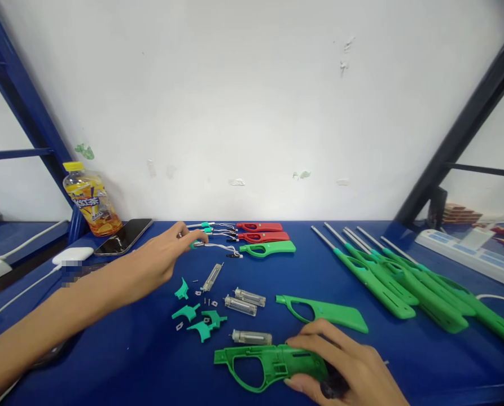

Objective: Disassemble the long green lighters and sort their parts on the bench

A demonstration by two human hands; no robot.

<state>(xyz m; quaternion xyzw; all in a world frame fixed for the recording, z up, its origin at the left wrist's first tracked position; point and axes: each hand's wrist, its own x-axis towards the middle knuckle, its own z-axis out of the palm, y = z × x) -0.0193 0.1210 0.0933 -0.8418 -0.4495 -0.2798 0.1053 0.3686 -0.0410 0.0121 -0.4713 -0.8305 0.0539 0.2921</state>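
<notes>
My left hand (178, 242) is closed in a pinch at the back left, on a metal lighter nozzle with a teal collar (193, 245) and loose white wires (222, 246). At the front, my right hand (345, 361) grips the end of a green lighter handle half (272, 363), its hollow inside facing up. A dark object (334, 387), kind unclear, is tucked in the right palm. Just behind that half lies a clear fuel tank (252, 338); more tanks (240, 305) lie farther back. Several teal triggers (187, 312) and tiny metal pieces are scattered to their left.
Behind lie red handle halves (263, 237) and a green one (272, 248). Another green half (332, 314) sits beyond my right hand. Assembled green lighters (374, 276) cover the right side, near a power strip (467, 254). A phone (125, 237) and drink bottle (93, 203) stand left.
</notes>
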